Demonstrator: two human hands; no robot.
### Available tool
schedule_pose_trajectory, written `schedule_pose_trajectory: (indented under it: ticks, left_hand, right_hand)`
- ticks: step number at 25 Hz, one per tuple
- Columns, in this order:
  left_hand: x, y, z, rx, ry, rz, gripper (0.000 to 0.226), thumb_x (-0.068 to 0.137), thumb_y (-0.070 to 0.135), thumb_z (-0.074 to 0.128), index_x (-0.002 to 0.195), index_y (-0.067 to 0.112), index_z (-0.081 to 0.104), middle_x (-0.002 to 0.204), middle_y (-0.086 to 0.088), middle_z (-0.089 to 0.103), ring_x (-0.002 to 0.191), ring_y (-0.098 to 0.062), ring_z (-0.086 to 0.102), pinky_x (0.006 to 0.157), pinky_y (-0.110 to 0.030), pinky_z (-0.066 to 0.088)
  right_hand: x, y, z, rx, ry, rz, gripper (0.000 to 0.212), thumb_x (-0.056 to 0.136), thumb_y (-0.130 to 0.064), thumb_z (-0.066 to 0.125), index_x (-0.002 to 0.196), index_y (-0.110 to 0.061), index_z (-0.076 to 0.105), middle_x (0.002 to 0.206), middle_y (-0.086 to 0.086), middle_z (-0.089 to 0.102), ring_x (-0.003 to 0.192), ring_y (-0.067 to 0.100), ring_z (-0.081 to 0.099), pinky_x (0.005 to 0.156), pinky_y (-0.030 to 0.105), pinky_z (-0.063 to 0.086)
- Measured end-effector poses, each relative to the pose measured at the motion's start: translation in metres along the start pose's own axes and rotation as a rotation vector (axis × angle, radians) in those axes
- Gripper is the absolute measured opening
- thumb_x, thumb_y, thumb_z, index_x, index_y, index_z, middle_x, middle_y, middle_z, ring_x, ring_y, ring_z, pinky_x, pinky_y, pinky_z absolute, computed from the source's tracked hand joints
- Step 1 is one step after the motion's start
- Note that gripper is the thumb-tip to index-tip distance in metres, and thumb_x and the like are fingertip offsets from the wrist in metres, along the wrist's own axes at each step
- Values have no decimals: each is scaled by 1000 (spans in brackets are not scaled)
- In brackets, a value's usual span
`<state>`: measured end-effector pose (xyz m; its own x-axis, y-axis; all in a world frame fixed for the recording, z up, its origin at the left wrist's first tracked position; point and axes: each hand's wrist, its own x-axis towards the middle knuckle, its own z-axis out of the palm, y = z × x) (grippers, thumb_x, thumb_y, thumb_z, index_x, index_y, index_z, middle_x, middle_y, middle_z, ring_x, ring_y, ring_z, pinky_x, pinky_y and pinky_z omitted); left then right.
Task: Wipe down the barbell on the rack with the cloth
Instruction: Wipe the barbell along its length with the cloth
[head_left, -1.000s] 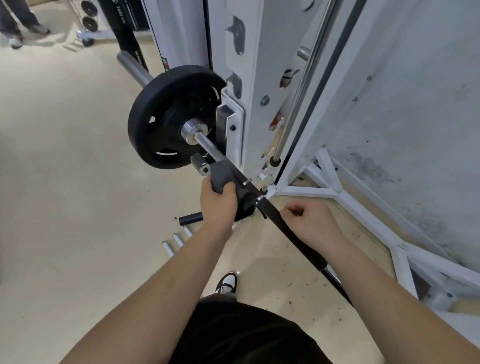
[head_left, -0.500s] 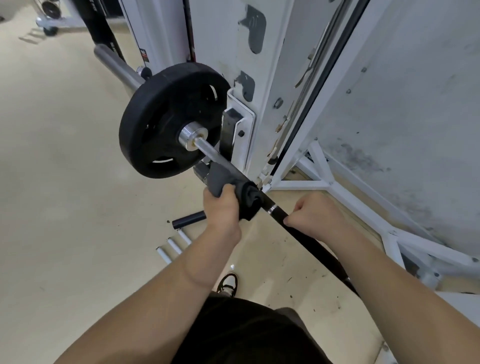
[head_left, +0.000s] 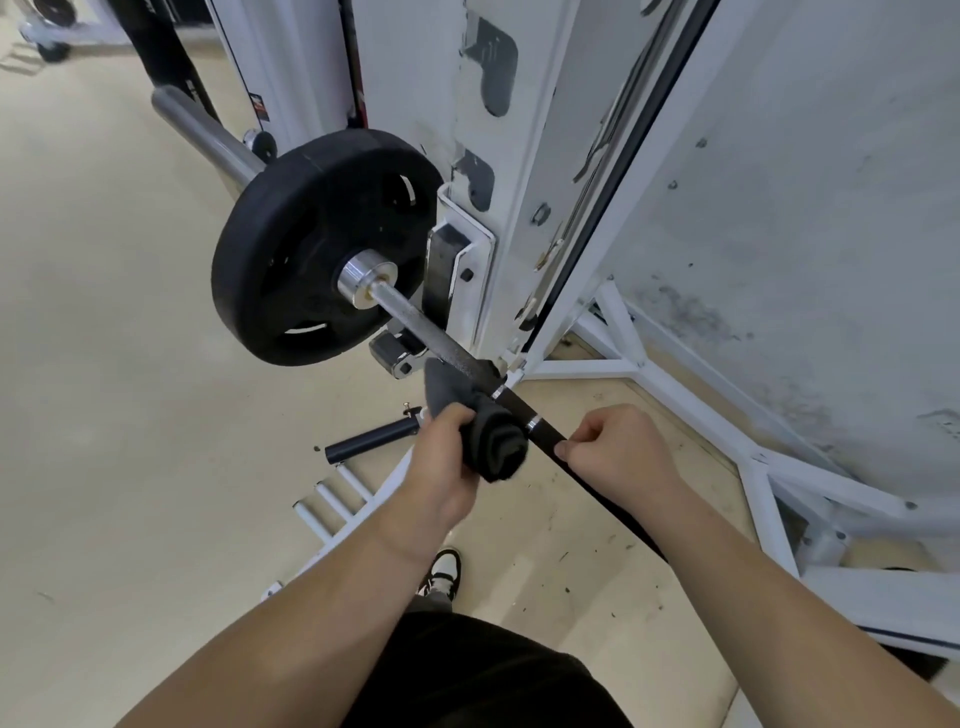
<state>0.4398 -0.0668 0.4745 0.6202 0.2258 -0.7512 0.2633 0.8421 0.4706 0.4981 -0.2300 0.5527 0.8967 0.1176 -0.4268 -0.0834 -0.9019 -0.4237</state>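
Observation:
The barbell rests on the white rack, its shaft running from a black weight plate down toward me. My left hand is closed on a dark grey cloth, bunched and held against the left side of the shaft. Just below it, my right hand grips the black part of the shaft in a fist. The silver knurled stretch between the plate and the cloth is bare.
A black peg and short white pegs stick out of a low frame by my shoe. White frame tubes lie on the beige floor at right, under a scuffed white panel.
My left hand has slid the cloth down the shaft toward me and off to its left side, baring more silver bar. The right hand keeps its grip; the view shifted closer.

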Motion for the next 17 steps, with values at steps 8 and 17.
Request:
schedule_pose_trajectory:
  ticks: [8,17]
  left_hand:
    - [-25,-38,-2,122,25,153,24,96,4,66,119,11,68,105,-11,78,96,-30,75,88,-47,62]
    - [-99,-71,6,325,-58,176,24,94,-2,63,115,9,70,97,-12,79,79,-25,77,63,-31,61]
  right_hand:
    - [-19,31,0,-44,85,-171,19,94,-42,66,80,-30,74,82,-12,66,79,12,61,60,28,41]
    - [-49,90,-22,129,73,-175,24,94,-18,59,74,-21,74,75,-4,72,73,20,67,73,43,60]
